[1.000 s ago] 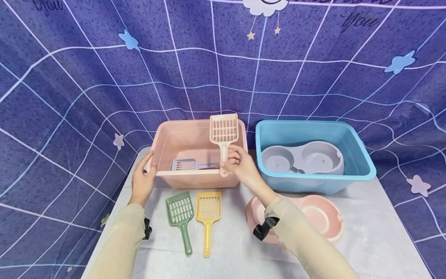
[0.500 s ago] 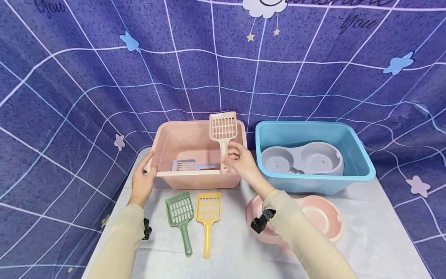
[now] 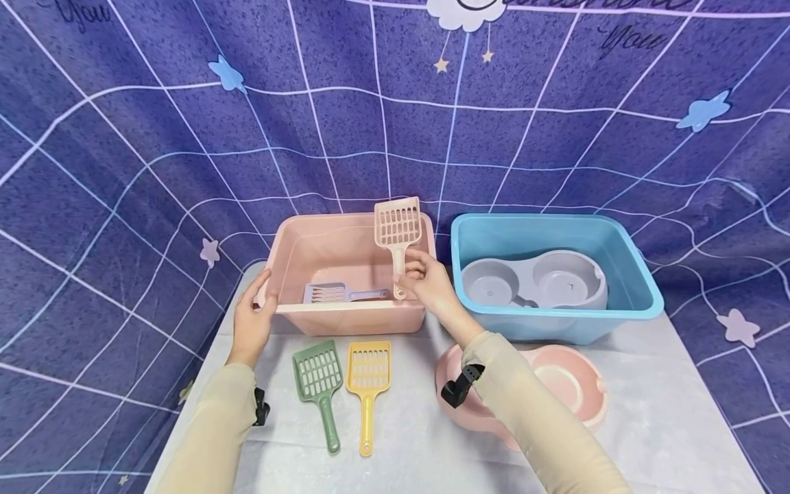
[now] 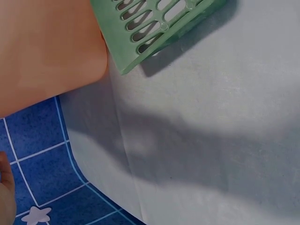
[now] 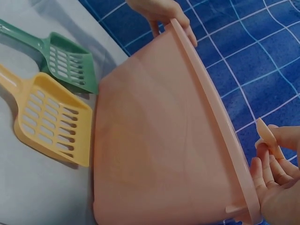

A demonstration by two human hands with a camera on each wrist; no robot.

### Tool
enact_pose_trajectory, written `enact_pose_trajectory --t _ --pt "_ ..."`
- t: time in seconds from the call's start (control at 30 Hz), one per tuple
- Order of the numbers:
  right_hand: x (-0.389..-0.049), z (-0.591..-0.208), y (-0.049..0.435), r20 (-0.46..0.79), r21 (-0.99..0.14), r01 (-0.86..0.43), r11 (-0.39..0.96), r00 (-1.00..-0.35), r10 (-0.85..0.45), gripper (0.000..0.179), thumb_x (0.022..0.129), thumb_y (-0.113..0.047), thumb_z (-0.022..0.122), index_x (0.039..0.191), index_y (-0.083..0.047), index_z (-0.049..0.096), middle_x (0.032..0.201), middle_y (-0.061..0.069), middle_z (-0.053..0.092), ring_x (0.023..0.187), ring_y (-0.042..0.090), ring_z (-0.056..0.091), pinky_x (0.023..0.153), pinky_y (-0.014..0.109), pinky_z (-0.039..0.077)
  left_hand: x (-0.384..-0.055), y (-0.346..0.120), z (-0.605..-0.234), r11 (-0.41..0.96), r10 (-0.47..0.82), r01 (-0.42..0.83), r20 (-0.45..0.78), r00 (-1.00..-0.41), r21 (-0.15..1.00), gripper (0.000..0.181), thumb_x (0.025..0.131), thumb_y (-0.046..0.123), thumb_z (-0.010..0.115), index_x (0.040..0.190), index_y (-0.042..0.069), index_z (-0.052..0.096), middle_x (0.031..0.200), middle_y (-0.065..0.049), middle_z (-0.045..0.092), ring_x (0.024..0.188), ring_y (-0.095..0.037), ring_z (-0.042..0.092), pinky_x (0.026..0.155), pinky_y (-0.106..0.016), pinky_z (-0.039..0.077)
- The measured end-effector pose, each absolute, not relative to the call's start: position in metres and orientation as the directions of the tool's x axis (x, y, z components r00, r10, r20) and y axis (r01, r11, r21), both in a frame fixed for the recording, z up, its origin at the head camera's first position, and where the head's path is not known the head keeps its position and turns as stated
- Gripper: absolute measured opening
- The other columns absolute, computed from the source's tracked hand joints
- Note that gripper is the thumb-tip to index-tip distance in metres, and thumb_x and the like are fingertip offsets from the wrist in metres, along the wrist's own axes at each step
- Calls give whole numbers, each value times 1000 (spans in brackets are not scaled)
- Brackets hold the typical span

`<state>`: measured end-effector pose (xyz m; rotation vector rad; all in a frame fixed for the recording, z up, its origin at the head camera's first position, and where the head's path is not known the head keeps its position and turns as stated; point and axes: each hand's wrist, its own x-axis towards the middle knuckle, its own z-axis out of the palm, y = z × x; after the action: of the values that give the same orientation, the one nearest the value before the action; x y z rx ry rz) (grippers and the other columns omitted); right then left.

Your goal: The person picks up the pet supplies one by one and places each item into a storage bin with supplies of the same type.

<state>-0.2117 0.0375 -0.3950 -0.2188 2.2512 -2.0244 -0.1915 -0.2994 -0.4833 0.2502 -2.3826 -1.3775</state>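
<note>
Pale pink scoop held up over the pink tub

The right hand pinches the scoop by the lower part of its handle, slotted head uppermost, above the right-hand part of the tub. The left hand rests at the tub's front left corner, thumb and fingers spread apart; the left wrist view catches only a sliver of it, so whether the fingers hook over the rim is hard to tell.

Inside the tub, near its front wall, lies a lilac scoop, its handle pointing right. On the table in front, a green scoop and a yellow scoop lie side by side, handles towards the person. To the right stands a blue tub with a grey double bowl in it. A pink double bowl sits in front of that, partly hidden by the right sleeve.
</note>
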Motion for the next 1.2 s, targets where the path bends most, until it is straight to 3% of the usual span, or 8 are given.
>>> enact_pose_trajectory --t 0.13,0.43,0.73,1.03,1.2 --pt "-211 -391 38 10 -994 -30 107 -984 -178 58 78 6 68 131 8 44 103 27 60 75 15 50 60 14 42 -191 -299 -483 499 -331 33 226 -916 866 43 94 31 51 136 34 46 140 20 40 116 -12 40 83 -22 32" --pt "-221 -415 37 74 -977 -101 187 -987 -145 50 78 2 69 126 2 54 99 16 60 78 15 55 63 16 46 -193 -299 -484 498 -308 64 245 -919 865 42 95 29 50 137 32 46 141 15 40 124 -12 38 83 -23 30" --pt "-220 -417 35 91 -973 -118 197 -986 -138 41 79 5 66 119 -2 60 93 13 63 77 16 58 63 19 48 -192 -299 -484 499 -305 67 248 -919 864 42 95 30 50 137 32 46 142 15 40 127 -11 35 84 -26 29" --pt "-219 -418 35 109 -978 -133 161 -982 -151 40 81 5 64 120 -2 59 96 17 64 83 24 60 65 18 47 -192 -299 -485 495 -306 79 258 -916 865 43 95 28 51 137 31 46 143 11 40 127 -12 36 82 -25 30" --pt "-210 -411 37 137 -984 -152 96 -979 -152 37 82 6 63 118 3 58 99 25 62 89 33 60 72 19 48 -191 -299 -485 486 -309 62 238 -921 872 43 95 30 50 138 32 45 144 10 38 129 -12 34 91 -32 31"
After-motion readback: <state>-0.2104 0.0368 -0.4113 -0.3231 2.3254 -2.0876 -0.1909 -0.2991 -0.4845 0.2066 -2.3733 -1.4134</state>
